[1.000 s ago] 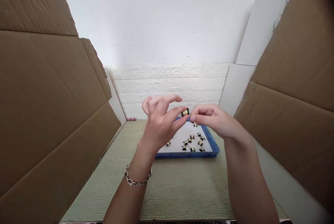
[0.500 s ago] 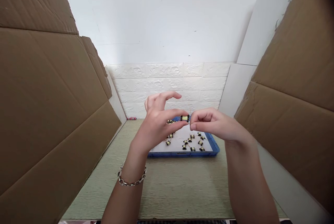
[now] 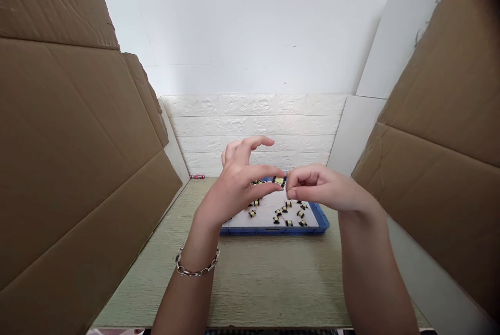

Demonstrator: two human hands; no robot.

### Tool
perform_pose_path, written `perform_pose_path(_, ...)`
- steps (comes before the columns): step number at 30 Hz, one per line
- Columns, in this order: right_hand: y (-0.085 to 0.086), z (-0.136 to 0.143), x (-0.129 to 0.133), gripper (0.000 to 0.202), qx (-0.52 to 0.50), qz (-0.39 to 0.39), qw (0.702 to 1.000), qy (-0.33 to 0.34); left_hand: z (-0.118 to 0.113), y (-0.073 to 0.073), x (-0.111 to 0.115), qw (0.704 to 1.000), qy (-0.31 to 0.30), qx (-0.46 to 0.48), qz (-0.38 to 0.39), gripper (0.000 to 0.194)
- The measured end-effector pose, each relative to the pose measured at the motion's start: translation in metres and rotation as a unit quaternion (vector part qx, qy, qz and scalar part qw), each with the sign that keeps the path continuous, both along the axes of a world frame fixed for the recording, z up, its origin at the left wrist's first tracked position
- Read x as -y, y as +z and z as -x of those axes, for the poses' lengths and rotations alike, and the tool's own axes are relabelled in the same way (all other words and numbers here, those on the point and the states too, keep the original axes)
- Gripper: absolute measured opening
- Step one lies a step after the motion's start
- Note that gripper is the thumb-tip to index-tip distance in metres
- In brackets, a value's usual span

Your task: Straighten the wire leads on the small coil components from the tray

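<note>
Between the thumb and index finger of my left hand [image 3: 244, 178] is a small black-and-yellow coil [image 3: 279, 181], held above the tray. The other fingers of that hand are raised and spread. Just right of the coil, my right hand [image 3: 316, 185] is closed, thumb pressed against curled fingers; anything pinched there is too small to make out. Below and behind the hands lies a blue tray [image 3: 269, 231] with a white lining, on which several similar coils [image 3: 289, 222] with thin wires are scattered. My left hand covers part of the tray's left side.
Tall cardboard panels [image 3: 78, 152] [image 3: 441, 116] flank the greenish table [image 3: 273, 277]. A small red tube [image 3: 197, 176] lies at the table's back left, near the white brick-patterned wall [image 3: 250, 125].
The coil in my left hand has tilted and moved slightly down and right. Both hands have shifted only a little to the right.
</note>
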State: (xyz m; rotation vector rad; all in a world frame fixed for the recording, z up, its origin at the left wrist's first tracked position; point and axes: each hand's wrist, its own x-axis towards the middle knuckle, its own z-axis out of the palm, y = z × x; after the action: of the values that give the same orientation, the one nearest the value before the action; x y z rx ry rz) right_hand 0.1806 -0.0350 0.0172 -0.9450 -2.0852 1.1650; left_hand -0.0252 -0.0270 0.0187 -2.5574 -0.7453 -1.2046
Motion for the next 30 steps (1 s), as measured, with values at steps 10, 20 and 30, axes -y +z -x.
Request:
perform_pose_path(10,0.001,0.002,0.005,0.022,-0.029,-0.086,0.996,0.009,-0.004,0.002,0.002,0.997,-0.042,0.051,0.03,0.012)
perform_pose_path(20,0.006,0.01,0.017,0.024,-0.01,-0.211,0.977,-0.035,-0.005,0.003,0.01,0.996,-0.023,0.08,0.026,0.012)
perform_pose_path(30,0.01,0.017,0.028,0.024,0.003,-0.288,0.953,-0.088,-0.009,0.002,0.014,0.982,-0.037,0.156,0.097,0.009)
